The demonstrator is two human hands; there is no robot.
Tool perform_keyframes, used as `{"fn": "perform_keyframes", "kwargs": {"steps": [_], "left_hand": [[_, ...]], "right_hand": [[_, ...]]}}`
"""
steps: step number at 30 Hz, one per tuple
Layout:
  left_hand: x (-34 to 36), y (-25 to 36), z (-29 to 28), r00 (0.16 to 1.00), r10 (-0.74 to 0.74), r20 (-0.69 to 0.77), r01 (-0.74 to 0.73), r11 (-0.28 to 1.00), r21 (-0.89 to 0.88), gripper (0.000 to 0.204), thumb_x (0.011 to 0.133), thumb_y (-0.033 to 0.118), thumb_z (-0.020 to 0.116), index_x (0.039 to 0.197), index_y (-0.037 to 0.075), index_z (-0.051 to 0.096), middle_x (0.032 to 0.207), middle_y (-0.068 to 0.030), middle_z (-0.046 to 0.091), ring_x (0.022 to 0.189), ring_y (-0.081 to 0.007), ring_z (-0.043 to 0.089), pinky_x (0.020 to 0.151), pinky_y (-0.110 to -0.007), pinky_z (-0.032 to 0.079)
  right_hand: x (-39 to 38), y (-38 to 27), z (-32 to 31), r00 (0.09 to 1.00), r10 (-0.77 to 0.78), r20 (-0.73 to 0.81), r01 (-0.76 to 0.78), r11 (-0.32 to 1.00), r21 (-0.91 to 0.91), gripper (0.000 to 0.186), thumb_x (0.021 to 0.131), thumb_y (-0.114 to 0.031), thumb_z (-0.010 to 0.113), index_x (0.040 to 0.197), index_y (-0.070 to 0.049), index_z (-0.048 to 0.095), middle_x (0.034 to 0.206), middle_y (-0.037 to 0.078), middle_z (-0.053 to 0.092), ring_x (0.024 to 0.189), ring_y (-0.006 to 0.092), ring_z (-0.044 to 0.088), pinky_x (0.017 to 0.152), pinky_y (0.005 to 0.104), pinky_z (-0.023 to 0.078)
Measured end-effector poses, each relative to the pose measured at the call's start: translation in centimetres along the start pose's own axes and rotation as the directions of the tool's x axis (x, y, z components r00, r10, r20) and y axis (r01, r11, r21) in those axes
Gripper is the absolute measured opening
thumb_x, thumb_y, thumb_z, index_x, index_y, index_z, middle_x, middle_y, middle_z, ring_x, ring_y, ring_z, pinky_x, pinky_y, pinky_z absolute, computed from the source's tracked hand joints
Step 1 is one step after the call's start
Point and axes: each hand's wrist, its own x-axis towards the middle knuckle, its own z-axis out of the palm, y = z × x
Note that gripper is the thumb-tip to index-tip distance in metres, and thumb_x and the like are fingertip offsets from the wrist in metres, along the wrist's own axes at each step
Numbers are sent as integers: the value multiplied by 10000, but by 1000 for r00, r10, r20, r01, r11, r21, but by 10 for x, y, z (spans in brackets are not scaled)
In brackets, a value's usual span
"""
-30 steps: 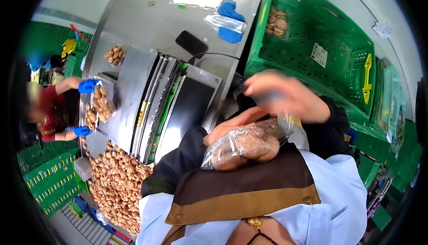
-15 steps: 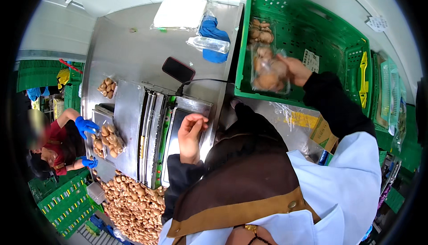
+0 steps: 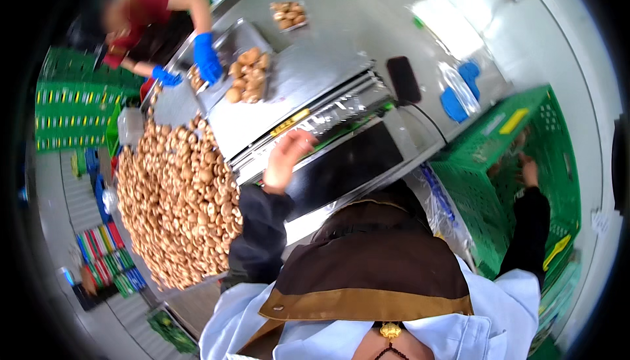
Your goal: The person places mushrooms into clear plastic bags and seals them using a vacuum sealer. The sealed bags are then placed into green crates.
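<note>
My left hand (image 3: 289,155) hovers over the sealing machine (image 3: 308,111), fingers loosely bent and apart, empty. At the right, my right hand (image 3: 528,170) is down inside a green crate (image 3: 564,153), fingers apart beside bagged mushrooms (image 3: 518,141), which are partly hidden by the crate's side. A large heap of brown mushrooms (image 3: 178,199) lies left of my left arm. Beyond the machine sit a filled mushroom pack (image 3: 248,78) and a smaller pack (image 3: 289,15).
A co-worker (image 3: 144,19) in blue gloves works at the upper left of the steel table (image 3: 344,16). A black phone (image 3: 403,80) with a cable, blue cloth (image 3: 453,104) and white sheets (image 3: 449,25) lie toward the back right. Green crates (image 3: 75,116) stand at the left.
The bag from my hands went into the right crate with my right hand. My left hand rose over the machine. The view has swung left, showing more of the heap and co-worker.
</note>
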Motion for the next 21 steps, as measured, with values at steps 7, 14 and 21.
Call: {"fn": "perform_keyframes", "kwargs": {"steps": [7,14,21], "left_hand": [[126,-12,-131,660,589,-466,-207,739,641,634,865,346,647,1308,-57,442,1326,-239,476,1218,-351,470,1040,-412,344],[168,-34,-88,666,596,-449,186,450,874,695,737,412,678,1345,151,464,1355,-123,485,1247,-332,429,1045,-482,293],[127,-19,-98,733,613,295,-587,350,730,716,657,301,753,1296,96,501,1336,-126,495,1242,-327,436,1036,-450,328]], "right_hand": [[-205,-200,85,458,-807,-374,883,461,87,191,930,-101,505,1068,-5,593,990,54,608,863,150,595,761,258,470],[-299,-319,333,-212,-870,446,977,-199,76,340,870,-158,614,1173,-19,543,1271,149,515,1192,323,470,1002,378,383],[-267,-335,458,-229,-887,401,973,-198,119,424,941,-314,513,1266,-41,507,1321,159,487,1271,342,386,1037,432,348]]}}
